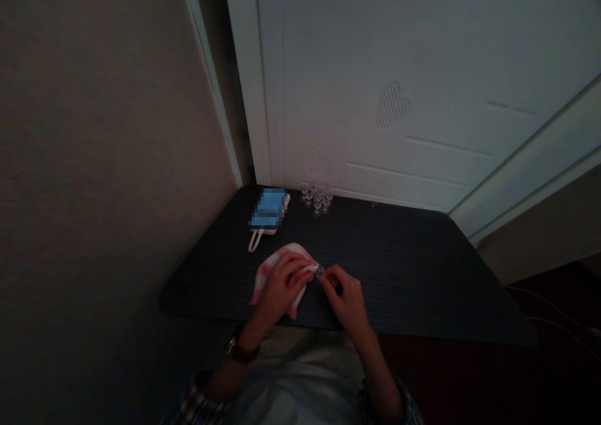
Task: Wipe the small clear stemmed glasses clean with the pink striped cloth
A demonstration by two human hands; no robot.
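View from my head down onto a dark table [413, 268] set against a white door [422, 68]. My left hand [282, 284] lay near the table's near edge, a little left of its middle, with the fingers curled together and clamped on a pink-and-white cloth [263, 276]. The cloth was bunched under that hand and partly spread on the table. My right hand [346, 296] rested just beside the left one, also at the table's near edge. Its fingertips were pinched together on a small glass [321, 271], which met the cloth's edge between my two hands. The light was too dim to tell the small glass's shape more closely. A watch [233, 348] sat on my left wrist, off the table's near edge. At the table's far edge, close to the door, stood a cluster of glasses [317, 198], upright and touching one another. Just left of them on the table lay a blue box [270, 211], its face blurred, with a white strap [255, 240] trailing from it toward the table's near side.
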